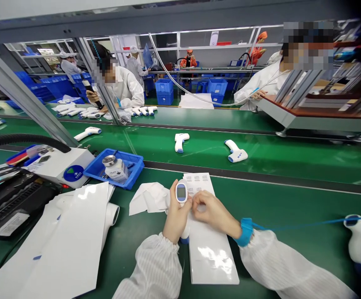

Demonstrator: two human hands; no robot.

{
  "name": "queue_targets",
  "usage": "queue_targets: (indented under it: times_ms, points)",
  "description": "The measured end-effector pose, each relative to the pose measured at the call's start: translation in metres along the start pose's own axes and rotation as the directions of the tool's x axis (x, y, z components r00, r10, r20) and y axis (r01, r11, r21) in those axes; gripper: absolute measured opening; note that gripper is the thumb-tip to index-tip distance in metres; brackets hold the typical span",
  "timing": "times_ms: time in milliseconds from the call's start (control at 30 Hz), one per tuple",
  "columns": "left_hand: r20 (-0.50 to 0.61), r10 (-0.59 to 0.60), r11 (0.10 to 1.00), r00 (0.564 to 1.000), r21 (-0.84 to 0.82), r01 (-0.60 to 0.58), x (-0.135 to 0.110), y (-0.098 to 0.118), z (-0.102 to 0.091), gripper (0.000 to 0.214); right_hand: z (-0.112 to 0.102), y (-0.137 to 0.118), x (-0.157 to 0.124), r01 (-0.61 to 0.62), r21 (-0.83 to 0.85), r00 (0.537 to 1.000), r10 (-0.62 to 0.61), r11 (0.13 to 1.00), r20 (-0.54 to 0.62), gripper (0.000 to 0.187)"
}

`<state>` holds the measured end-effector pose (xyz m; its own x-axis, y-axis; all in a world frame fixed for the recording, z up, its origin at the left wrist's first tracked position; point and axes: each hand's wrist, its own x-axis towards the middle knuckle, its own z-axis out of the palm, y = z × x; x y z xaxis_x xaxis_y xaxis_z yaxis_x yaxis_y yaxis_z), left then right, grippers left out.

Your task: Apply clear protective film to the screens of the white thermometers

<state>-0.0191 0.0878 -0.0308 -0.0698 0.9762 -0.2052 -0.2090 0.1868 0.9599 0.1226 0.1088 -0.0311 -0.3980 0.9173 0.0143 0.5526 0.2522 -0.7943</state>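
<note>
In the head view my left hand (pixel 176 214) is closed around a white forehead thermometer (pixel 181 192), its small grey screen facing me. The blue-tipped end of its handle shows below my wrist. Close beside it, my right hand (pixel 210 211) has thumb and forefinger pinched together; whatever is between them is too small or hidden to make out. Under my right hand lies a long white label sheet (pixel 212 257), with rows of small printed labels at its far end. A crumpled white cloth (pixel 149 198) rests just left of the thermometer.
Thermometers (pixel 181 142) lie on the green conveyor belt (pixel 137 141) ahead. A blue tray (pixel 138 166) holds a bottle with a metal cap. White sheets (pixel 71 245) cover the bench at left, near a white device (pixel 62 166). Co-workers (pixel 127 89) sit across the belt.
</note>
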Motion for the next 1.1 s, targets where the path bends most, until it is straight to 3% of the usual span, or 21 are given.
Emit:
queue_targets:
  times_ms: [67,133,200,267,400,533,667,1100]
  points:
    - [-0.004,0.029,0.999,1.000,0.035,-0.029,-0.006,0.006,0.001,0.072,-0.011,-0.011,-0.019,-0.021,0.173,0.982,-0.012,0.985,0.190,0.015]
    - [0.021,0.020,0.997,1.000,0.070,-0.021,-0.018,0.012,0.004,0.073,-0.023,-0.023,-0.039,-0.174,0.357,0.912,0.013,0.918,0.410,0.013]
    - [0.058,-0.017,0.998,0.998,0.065,0.013,-0.033,0.014,0.011,0.072,-0.034,-0.032,-0.052,-0.312,0.450,0.858,0.044,0.837,0.513,0.010]
    - [0.096,-0.031,1.000,0.995,0.007,0.031,-0.049,0.010,0.018,0.069,-0.041,-0.037,-0.059,-0.301,0.463,0.889,0.069,0.834,0.452,0.010]
    - [0.160,-0.105,0.989,0.982,-0.084,0.120,-0.064,-0.009,0.025,0.079,-0.041,-0.035,-0.055,-0.076,0.283,0.986,0.031,0.956,0.161,0.011]
    - [0.167,-0.107,0.990,0.980,-0.076,0.121,-0.063,-0.018,0.026,0.077,-0.038,-0.030,-0.043,0.027,0.218,0.999,-0.023,0.975,-0.023,0.009]
    - [0.145,-0.096,0.994,0.985,-0.031,0.101,-0.062,-0.011,0.029,0.069,-0.038,-0.030,-0.031,0.018,0.270,1.000,-0.014,0.963,-0.020,0.009]
    - [0.119,-0.136,0.991,0.984,0.011,0.135,-0.065,-0.003,0.031,0.081,-0.041,-0.031,-0.017,0.016,0.265,1.000,-0.020,0.964,0.014,0.008]
